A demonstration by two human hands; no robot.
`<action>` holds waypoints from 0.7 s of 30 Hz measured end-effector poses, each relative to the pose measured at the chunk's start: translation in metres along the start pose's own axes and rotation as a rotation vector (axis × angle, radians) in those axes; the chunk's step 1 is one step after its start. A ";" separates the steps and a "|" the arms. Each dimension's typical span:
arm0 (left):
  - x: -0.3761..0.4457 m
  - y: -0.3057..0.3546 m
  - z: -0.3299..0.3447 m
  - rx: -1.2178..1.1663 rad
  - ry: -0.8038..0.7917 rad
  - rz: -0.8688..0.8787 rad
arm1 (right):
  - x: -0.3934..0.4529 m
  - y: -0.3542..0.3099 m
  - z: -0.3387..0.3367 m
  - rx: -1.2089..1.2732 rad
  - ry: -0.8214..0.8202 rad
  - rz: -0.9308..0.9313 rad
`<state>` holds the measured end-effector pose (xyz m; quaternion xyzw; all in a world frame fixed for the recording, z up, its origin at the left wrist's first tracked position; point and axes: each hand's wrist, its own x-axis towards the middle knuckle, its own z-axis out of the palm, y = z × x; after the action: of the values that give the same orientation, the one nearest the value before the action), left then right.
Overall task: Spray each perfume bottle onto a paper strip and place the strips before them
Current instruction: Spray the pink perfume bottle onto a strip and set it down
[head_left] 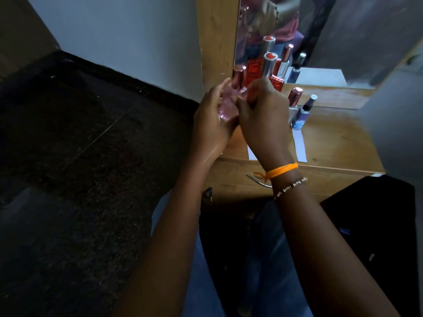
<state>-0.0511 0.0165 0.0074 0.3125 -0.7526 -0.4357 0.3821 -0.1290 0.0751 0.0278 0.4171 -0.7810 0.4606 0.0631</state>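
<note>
Left hand [211,120] holds the pink faceted glass perfume bottle with a rose-metallic cylindrical cap [230,97] above the near-left edge of the wooden dressing table [332,138], fingers curled round its body. Bottle long axis near upright, cap end up and tilted slightly away, toward the mirror [320,42]. Right hand [263,120] closes in from the right, fingers bent against the bottle's shoulder below the cap; whether it pinches the bottle or something else there cannot be told. Bottles counted on the table: three standing. One red bottle with a tall silver cap topped in red [271,69] behind the hands; one clear bottle with a rose-metallic cap [294,99]; one blue-violet bottle with a dark neck and silver top [304,112] just beside it on the right. With the held one, four bottles. White paper strips counted: two, flat on the table. One strip [300,145] lies in front of the blue-violet bottle, long axis running toward the viewer; the other strip [251,154] is partly hidden under the right wrist. Orange thread band [282,170] and beaded bracelet [289,186] on the right wrist.
</note>
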 end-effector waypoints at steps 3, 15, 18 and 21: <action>-0.009 0.009 0.006 0.014 0.041 0.000 | -0.002 0.000 -0.020 0.045 -0.078 0.029; -0.036 0.026 0.003 0.095 0.053 -0.044 | 0.021 -0.008 -0.049 0.352 -0.128 0.126; -0.038 0.021 -0.005 0.036 0.119 -0.119 | 0.024 -0.002 -0.040 0.259 -0.094 0.098; -0.039 0.018 -0.013 0.002 0.188 -0.143 | 0.021 0.007 -0.021 0.123 -0.155 0.037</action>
<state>-0.0232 0.0502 0.0160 0.4051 -0.6897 -0.4301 0.4186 -0.1533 0.0802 0.0457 0.4400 -0.7614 0.4750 -0.0320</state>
